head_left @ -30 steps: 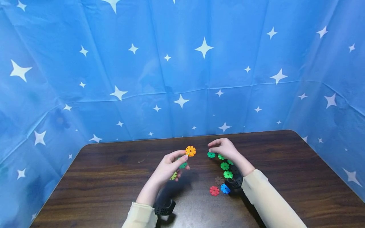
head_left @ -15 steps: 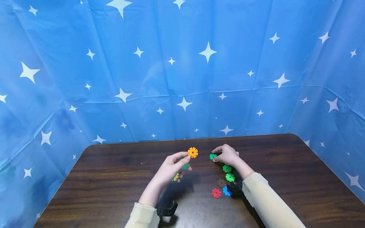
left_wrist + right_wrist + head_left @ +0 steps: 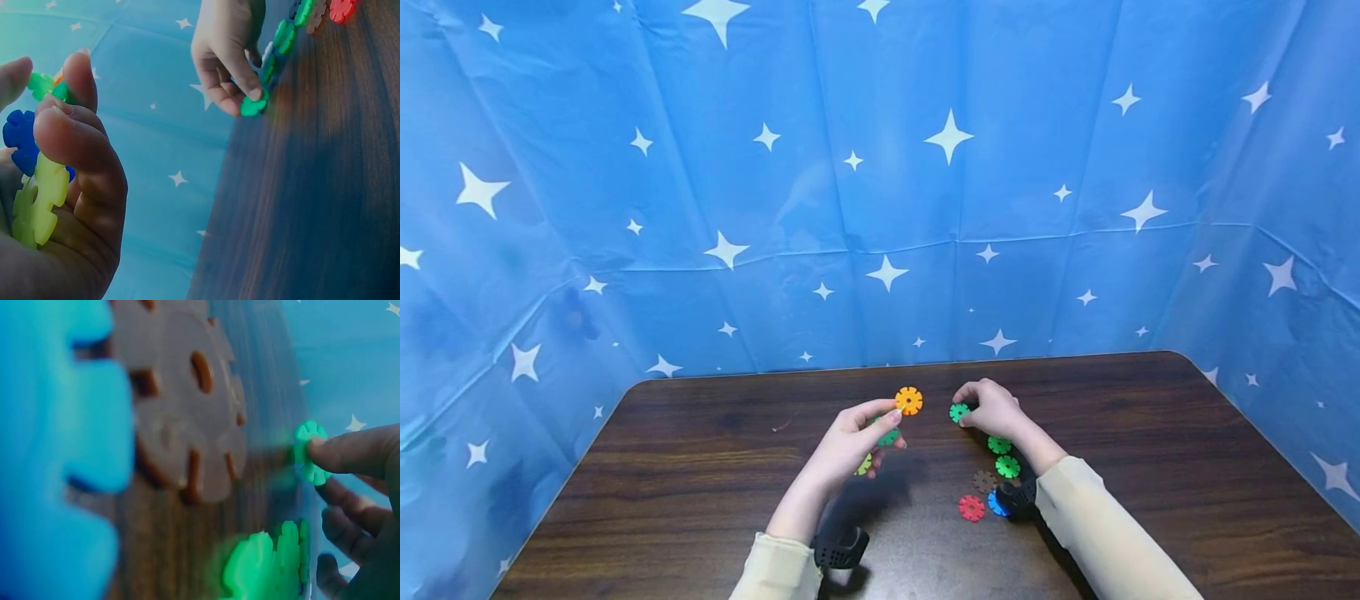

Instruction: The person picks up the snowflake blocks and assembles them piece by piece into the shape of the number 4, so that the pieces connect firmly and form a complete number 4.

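Observation:
My left hand (image 3: 842,442) holds several notched plastic discs above the table. An orange disc (image 3: 908,401) shows at its thumb and fingertips, a green disc (image 3: 887,437) lower down, and a yellow disc (image 3: 863,465) by the curled fingers. The left wrist view also shows a blue disc (image 3: 22,139) in this hand. Whether all of these are joined is partly hidden by the fingers. To the right, my right hand (image 3: 996,414) pinches another green disc (image 3: 958,412) between thumb and finger, tilted, close to the tabletop.
Beside the right wrist lie loose green discs (image 3: 1007,467), a brown disc (image 3: 984,482), a red disc (image 3: 972,508) and a blue disc (image 3: 997,502), the last partly behind the black wrist camera (image 3: 1018,495). A starry blue curtain (image 3: 880,208) hangs behind the dark wooden table (image 3: 700,475).
My right hand, earlier with its fingertips over the flat green disc, now pinches that disc and has tilted it up. The left hand keeps its hold. The head view has shifted slightly.

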